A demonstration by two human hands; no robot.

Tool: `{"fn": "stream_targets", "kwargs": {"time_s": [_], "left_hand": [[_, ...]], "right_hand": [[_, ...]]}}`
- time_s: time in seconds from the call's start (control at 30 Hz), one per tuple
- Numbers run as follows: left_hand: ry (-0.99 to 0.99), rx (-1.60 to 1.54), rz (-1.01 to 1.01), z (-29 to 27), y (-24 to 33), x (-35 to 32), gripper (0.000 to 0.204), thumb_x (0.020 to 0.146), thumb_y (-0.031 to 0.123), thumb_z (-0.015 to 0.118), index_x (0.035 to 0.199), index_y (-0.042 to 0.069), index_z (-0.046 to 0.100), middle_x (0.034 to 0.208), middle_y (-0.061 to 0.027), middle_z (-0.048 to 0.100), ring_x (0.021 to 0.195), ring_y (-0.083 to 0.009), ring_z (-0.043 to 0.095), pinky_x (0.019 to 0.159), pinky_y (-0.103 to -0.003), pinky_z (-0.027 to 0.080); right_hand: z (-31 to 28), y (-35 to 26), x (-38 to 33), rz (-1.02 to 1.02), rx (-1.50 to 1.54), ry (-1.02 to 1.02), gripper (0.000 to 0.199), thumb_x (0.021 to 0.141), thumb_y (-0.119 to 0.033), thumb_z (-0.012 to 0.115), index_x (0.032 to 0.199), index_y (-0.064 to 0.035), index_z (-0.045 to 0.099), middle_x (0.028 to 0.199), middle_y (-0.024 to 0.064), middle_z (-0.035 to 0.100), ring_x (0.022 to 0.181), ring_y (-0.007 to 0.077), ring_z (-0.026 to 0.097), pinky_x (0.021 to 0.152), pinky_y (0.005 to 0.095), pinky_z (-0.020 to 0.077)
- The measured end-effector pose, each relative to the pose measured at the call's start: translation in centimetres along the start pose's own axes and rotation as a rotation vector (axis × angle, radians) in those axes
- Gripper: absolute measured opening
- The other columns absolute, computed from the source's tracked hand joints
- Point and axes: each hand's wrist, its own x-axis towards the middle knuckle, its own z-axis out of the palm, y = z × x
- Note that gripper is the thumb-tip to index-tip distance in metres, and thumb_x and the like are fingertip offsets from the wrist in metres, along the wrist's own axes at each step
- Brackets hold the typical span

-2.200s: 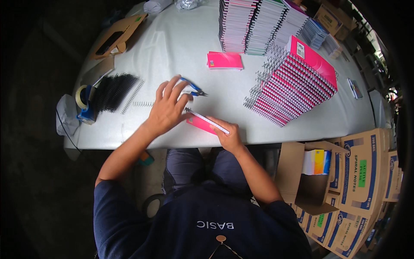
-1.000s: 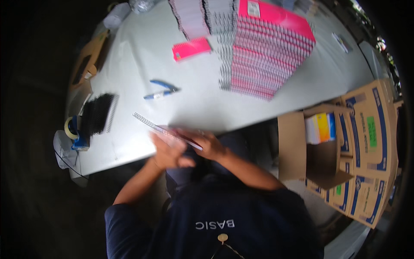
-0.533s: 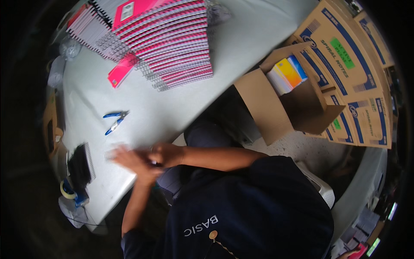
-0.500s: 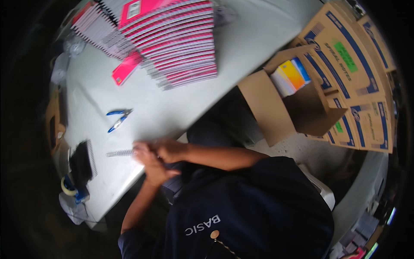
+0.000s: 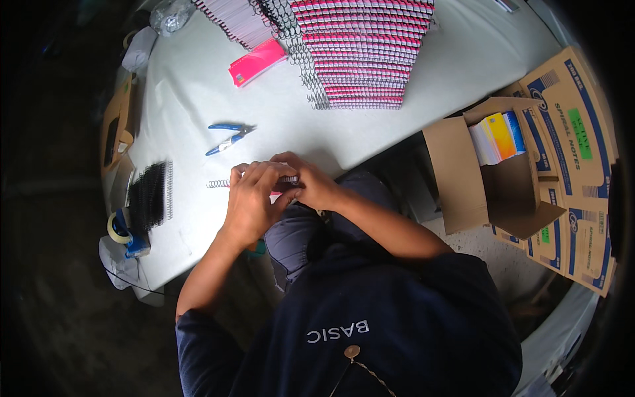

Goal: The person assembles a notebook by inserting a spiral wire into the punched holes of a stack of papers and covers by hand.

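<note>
Over the table's near edge, my left hand (image 5: 251,198) and my right hand (image 5: 309,182) close together on a small pink notepad (image 5: 275,193), mostly hidden by the fingers. A thin spiral coil (image 5: 217,184) runs along the pad and sticks out to the left, past my left fingers. My right fingers grip the pad's right end, with the thumb tips of both hands near each other. Beyond my hands lie blue-handled cutting pliers (image 5: 228,139), jaws pointing right. A loose pink notepad (image 5: 258,63) lies farther off, next to tall rows of coil-bound pink notepads (image 5: 364,56).
Dark spiral coils (image 5: 151,192) lie at the left, near a blue tape dispenser (image 5: 135,241). An open cardboard box (image 5: 456,178) with colourful notepads (image 5: 497,139) stands at the right, against stacked cartons (image 5: 572,152). A crumpled clear plastic bag (image 5: 173,16) lies at the far left.
The view has shifted, so the table's things sit farther right and mostly higher. My hands, smeared by motion before, are now sharp, with fingers curled round the notepad and coil.
</note>
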Motion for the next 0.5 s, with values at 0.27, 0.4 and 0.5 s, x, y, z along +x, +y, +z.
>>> {"fn": "stream_targets", "kwargs": {"time_s": [0.27,0.4,0.5], "left_hand": [[-0.133,0.025,0.083,-0.8,-0.4,1.2,0.02,0.076,0.015,0.07,0.093,0.01,0.062,0.09,-0.0031,0.064,0.084,-0.0209,0.058,0.079,-0.034,0.035],[-0.153,0.088,0.094,-0.4,-0.4,0.9,0.021,0.076,0.015,0.07,0.094,0.009,0.062,0.09,-0.004,0.064,0.084,-0.0221,0.059,0.081,-0.034,0.035],[-0.107,0.136,0.162,-0.4,-0.3,1.4,0.02,0.074,0.016,0.072,0.091,0.01,0.062,0.085,-0.0038,0.064,0.082,-0.0223,0.059,0.081,-0.035,0.036]], "right_hand": [[-0.3,0.1,-0.2,-0.017,0.058,0.028,0.045,0.078,-0.012,0.068,0.116,-0.0034,0.047,0.109,0.0177,0.057,0.101,0.0358,0.056,0.083,0.0406,0.0461],[-0.2,0.1,-0.2,-0.037,0.025,0.04,0.044,0.079,-0.01,0.067,0.117,-0.0039,0.045,0.108,0.0187,0.058,0.098,0.0367,0.057,0.08,0.041,0.0466],[-0.3,0.2,-0.2,-0.032,-0.018,0.047,0.044,0.079,-0.009,0.065,0.118,-0.0048,0.044,0.106,0.0196,0.059,0.095,0.0376,0.059,0.077,0.041,0.047]]}}
